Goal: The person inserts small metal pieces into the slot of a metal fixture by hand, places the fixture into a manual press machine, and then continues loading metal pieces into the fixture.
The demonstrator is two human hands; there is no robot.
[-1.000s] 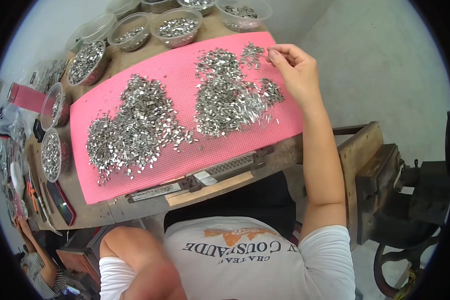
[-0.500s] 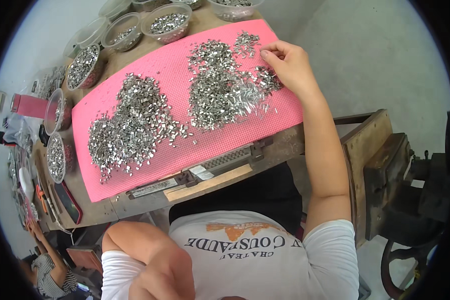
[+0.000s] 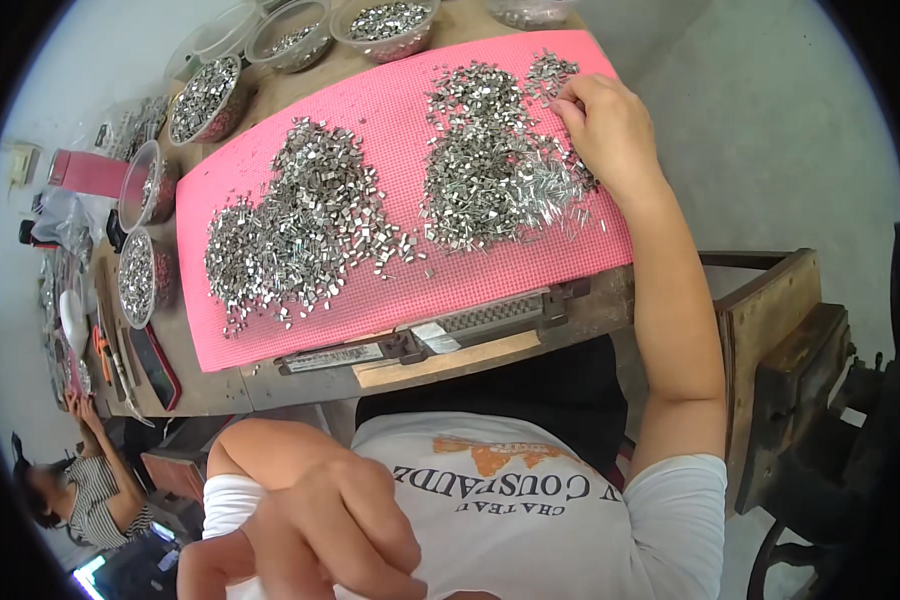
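Observation:
My right hand (image 3: pixel 610 125) reaches over the far right corner of a pink textured mat (image 3: pixel 395 160). Its thumb and forefinger are pinched at the edge of a small pile of metal bits (image 3: pixel 550 75); whatever is between the tips is too small to make out. Left of that hand lies a larger heap of small metal pieces (image 3: pixel 475 190), with thin shiny slivers (image 3: pixel 550 190) on its right side. Another broad heap of silvery pieces (image 3: pixel 310 220) covers the mat's left half. Close to my chest, my left hand (image 3: pixel 335 525) is curled closed, its fingertips and any contents hidden.
Clear plastic bowls (image 3: pixel 385 25) of metal pieces line the table's far and left sides. A dark metal rule-like bar (image 3: pixel 440 335) runs along the near edge. At left are a pink bottle (image 3: pixel 95 172), a phone (image 3: pixel 155 368) and orange-handled pliers (image 3: pixel 100 340). A co-worker (image 3: pixel 100 485) sits lower left.
The whole view has shifted, so the table sits further right and higher. My right fingertips are now closer to the small pile's near edge. My left hand has come further into view, still curled.

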